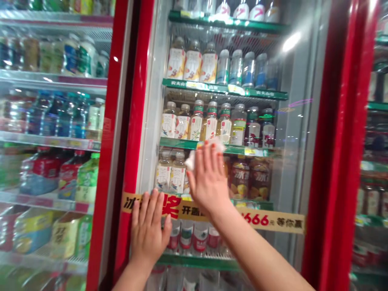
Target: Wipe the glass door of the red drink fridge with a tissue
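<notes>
"What is the right grip [208, 182] on?"

"It lies flat against the glass door [291, 178] of a drinks cooler, fingers straight and slightly apart, not clamped. A white cloth [190, 161] is pressed between palm and glass, showing only above the fingertips and on the thumb side. Most of it is hidden, so he can't say whether it's fabric or paper tissue."

"And the left grip [148, 232]?"

"Also flat and open, lower down on the same glass, holding nothing that shows. Its fingers rest on a yellow banner [260, 220] just beside the door's red frame [137, 101]."

"What can be read on that banner?"

"Not much. Both grips and the right forearm [251, 250] cover parts of it, though a red character and the digits 666 stand out."

"What's behind the glass?"

"Rows of bottled drinks [194, 121] on green-edged shelves [224, 89]. Glare and the right grip blur or hide some labels, and the lowest row is cut off behind the banner."

"Anything further out?"

"More bottles [39, 117] fill a neighbouring cooler on the left, smeared by reflections, and another cooler is cut off at the right edge."
</notes>
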A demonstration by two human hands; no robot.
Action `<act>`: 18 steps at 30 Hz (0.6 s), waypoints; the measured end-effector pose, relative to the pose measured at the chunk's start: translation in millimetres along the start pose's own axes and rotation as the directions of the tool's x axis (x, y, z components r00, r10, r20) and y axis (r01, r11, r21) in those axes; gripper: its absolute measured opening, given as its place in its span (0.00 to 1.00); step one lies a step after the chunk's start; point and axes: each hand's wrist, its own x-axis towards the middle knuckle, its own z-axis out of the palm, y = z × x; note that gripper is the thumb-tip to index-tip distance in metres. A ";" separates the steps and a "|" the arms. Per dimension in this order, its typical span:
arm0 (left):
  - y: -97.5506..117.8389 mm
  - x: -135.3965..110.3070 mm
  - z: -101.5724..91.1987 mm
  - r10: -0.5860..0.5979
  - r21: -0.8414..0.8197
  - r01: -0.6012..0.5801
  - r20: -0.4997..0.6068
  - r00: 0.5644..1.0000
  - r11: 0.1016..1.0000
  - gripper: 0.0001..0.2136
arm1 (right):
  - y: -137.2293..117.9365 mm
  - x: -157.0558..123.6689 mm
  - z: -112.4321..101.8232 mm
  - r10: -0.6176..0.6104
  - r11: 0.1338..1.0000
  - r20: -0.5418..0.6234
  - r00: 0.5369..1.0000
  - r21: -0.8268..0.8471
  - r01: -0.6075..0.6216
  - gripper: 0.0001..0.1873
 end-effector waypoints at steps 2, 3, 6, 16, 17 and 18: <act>-0.1 -1.3 -0.2 0.010 0.015 -0.010 -0.020 1.000 1.000 0.39 | -42.2 17.2 13.1 -0.404 0.913 0.064 0.912 0.080 0.399 0.37; 0.3 -1.5 -0.5 0.009 0.024 -0.008 -0.021 1.000 1.000 0.39 | -50.4 31.7 15.1 -0.548 0.835 0.084 0.832 0.117 0.538 0.35; 2.1 -0.3 -2.4 -0.020 0.048 0.021 -0.013 1.000 0.999 0.39 | -33.5 108.8 4.3 -0.647 0.762 0.111 0.755 0.134 0.634 0.35; -0.3 -15.6 4.6 -0.125 0.028 0.127 -0.079 0.989 0.991 0.45 | -55.9 152.6 3.4 -0.657 0.754 0.146 0.740 0.118 0.646 0.36; 0.1 -16.6 5.1 -0.131 0.031 0.134 -0.084 0.988 0.990 0.46 | -60.0 132.1 7.1 -0.755 0.654 0.186 0.628 0.157 0.740 0.35; 1.0 -16.8 5.1 -0.133 0.032 0.136 -0.084 0.988 0.990 0.45 | -60.1 118.3 8.6 -0.806 0.589 0.204 0.555 0.187 0.786 0.34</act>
